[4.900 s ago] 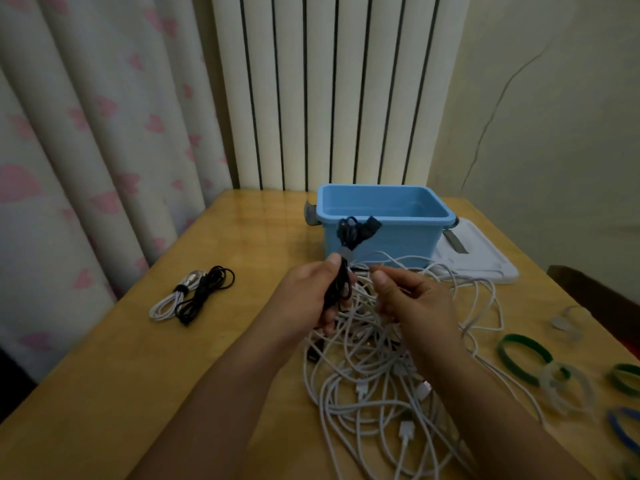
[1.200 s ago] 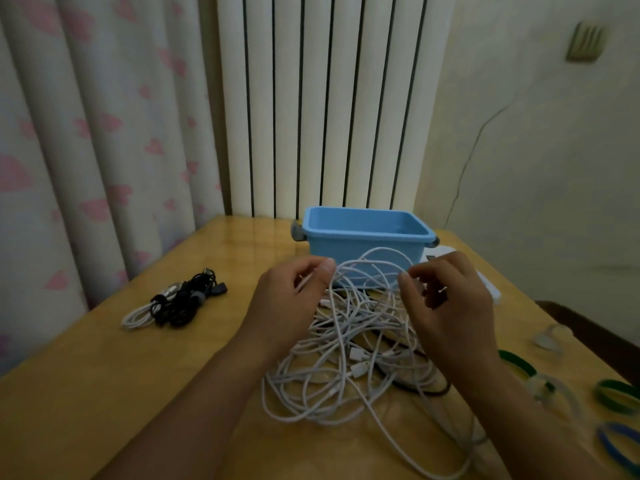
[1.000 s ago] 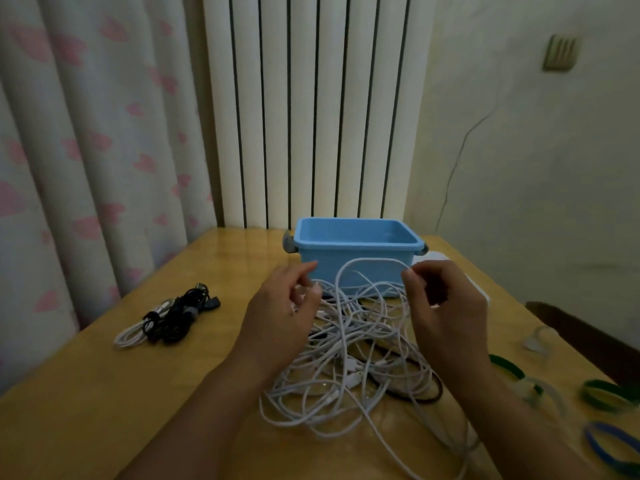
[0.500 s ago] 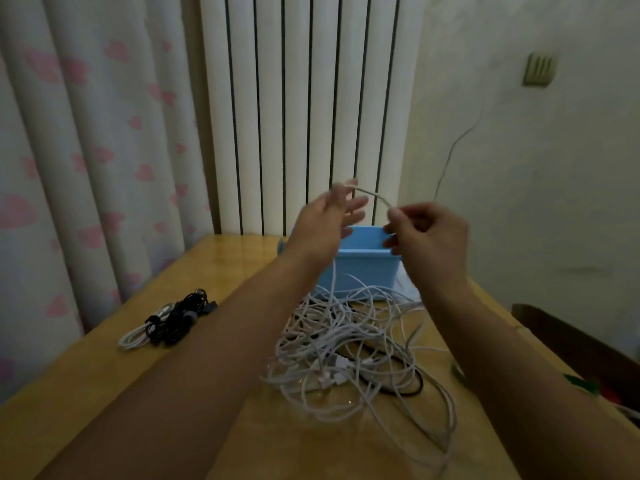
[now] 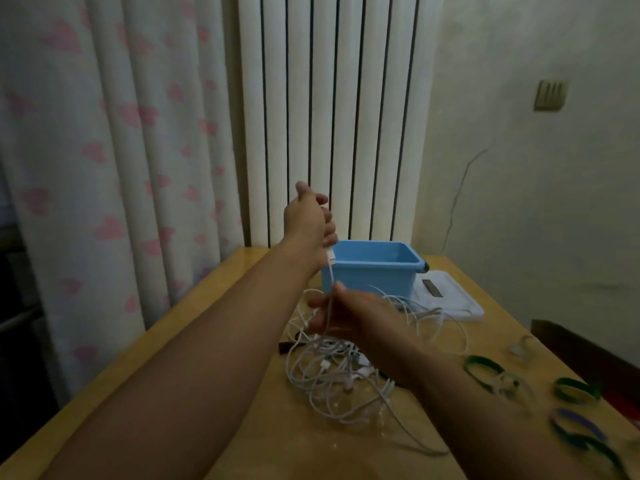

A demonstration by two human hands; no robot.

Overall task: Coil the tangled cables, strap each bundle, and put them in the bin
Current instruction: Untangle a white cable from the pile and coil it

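A tangle of white cables (image 5: 337,372) lies on the wooden table (image 5: 221,344) in front of the blue bin (image 5: 372,268). My left hand (image 5: 310,216) is raised above the table and grips one white cable near its plug (image 5: 331,255). That cable hangs straight down to my right hand (image 5: 349,317), which is blurred and pinches it just above the pile. A black cable (image 5: 286,346) peeks out at the pile's left edge.
Green, clear and blue strap rings (image 5: 483,368) lie on the table at the right. A white flat lid (image 5: 446,299) sits beside the bin. A radiator (image 5: 332,116) and a curtain (image 5: 104,150) stand behind the table; a dark chair (image 5: 585,355) is at the right.
My left hand has risen higher, drawing one white cable up out of the pile. My right hand has dropped down along that cable to just above the tangle. The view has turned right.
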